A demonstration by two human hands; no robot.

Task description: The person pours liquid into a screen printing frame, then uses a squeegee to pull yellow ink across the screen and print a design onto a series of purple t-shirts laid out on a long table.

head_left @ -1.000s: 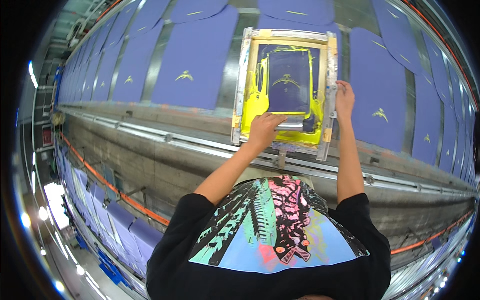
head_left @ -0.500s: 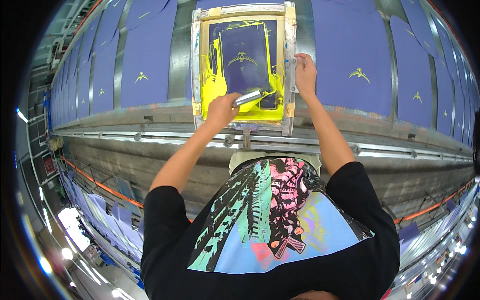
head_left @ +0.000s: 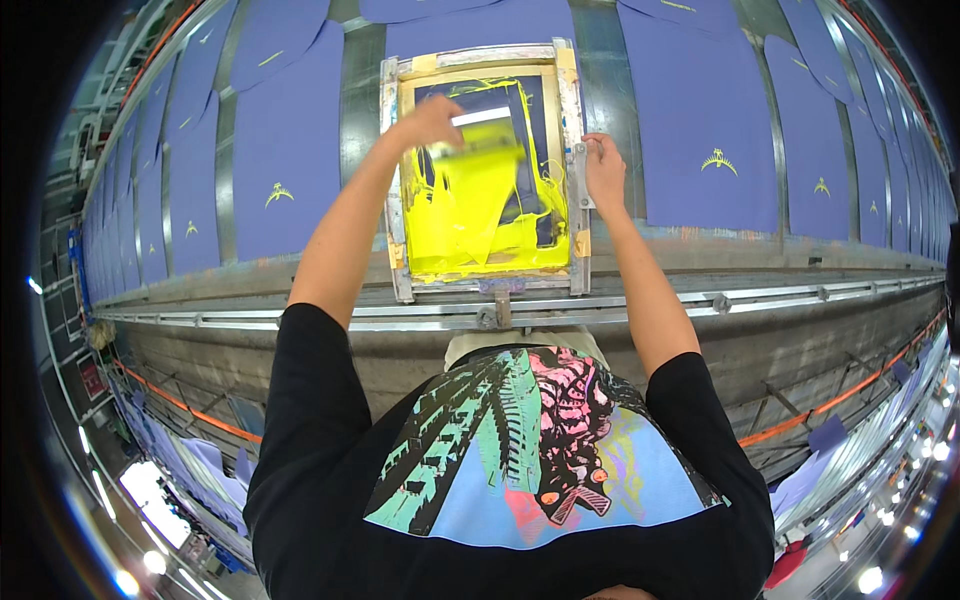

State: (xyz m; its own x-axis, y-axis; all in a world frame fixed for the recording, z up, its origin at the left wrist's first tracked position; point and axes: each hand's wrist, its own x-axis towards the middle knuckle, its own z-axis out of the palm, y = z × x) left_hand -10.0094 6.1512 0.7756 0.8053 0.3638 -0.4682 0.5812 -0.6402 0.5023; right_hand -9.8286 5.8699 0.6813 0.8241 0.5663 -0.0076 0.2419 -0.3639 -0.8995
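Observation:
In front of me lies a screen printing frame [head_left: 394,240] with wooden and metal sides, and yellow ink [head_left: 465,205] is spread over its dark mesh. My left hand [head_left: 432,122] is closed round the pale handle of a squeegee [head_left: 482,118] over the upper part of the mesh. Motion blurs the squeegee's lower edge, which has yellow ink along it. My right hand [head_left: 604,172] has its fingers curled at the frame's right side, by a small metal bracket [head_left: 585,178]. Its fingertips are partly hidden.
Purple fabric pieces [head_left: 690,120] with small yellow printed motifs lie along the long table on both sides of the frame. A metal rail [head_left: 400,316] runs along the table's near edge. Behind me, an orange bar [head_left: 800,425] borders another row of purple pieces.
My left hand has moved the squeegee from the near end of the mesh toward the far end, and yellow ink now covers the middle. My right hand stays at the frame's side.

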